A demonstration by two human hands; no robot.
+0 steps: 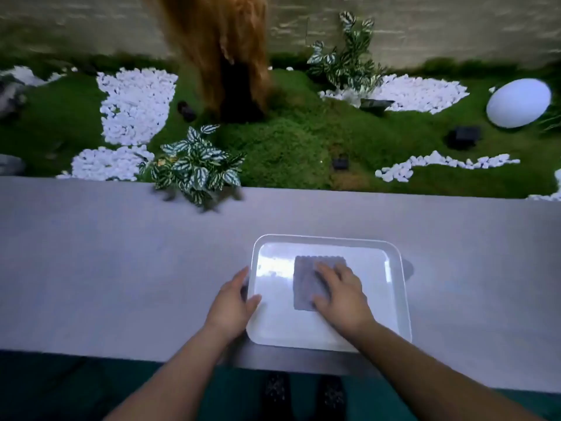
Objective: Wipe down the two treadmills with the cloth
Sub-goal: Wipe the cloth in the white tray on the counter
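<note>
A grey cloth [306,284] lies flat in a white tray [374,299], a little left of the tray's middle, with bare tray floor showing on every side of it. The right hand [343,296] rests on the cloth's right half, fingers fairly straight and spread, thumb at the cloth's lower right corner, pressing rather than clutching. The left hand [233,302] grips the tray's left rim: thumb hooked over the lip, fingers down the outer wall. The tray sits low and centre in the frame on a long grey ledge [121,268], its near corner just beside the ledge's front edge and its far rim well short of the back edge. Wide bare ledge runs off to frame left and frame right. Along the back edge, left of centre, a striped-leaf plant [194,165] overhangs the ledge. Behind it lies green moss [288,141] with patches of white pebbles [136,104], a shaggy brown trunk [224,56] at upper centre, and a white egg-shaped object [517,103] at upper right.
</note>
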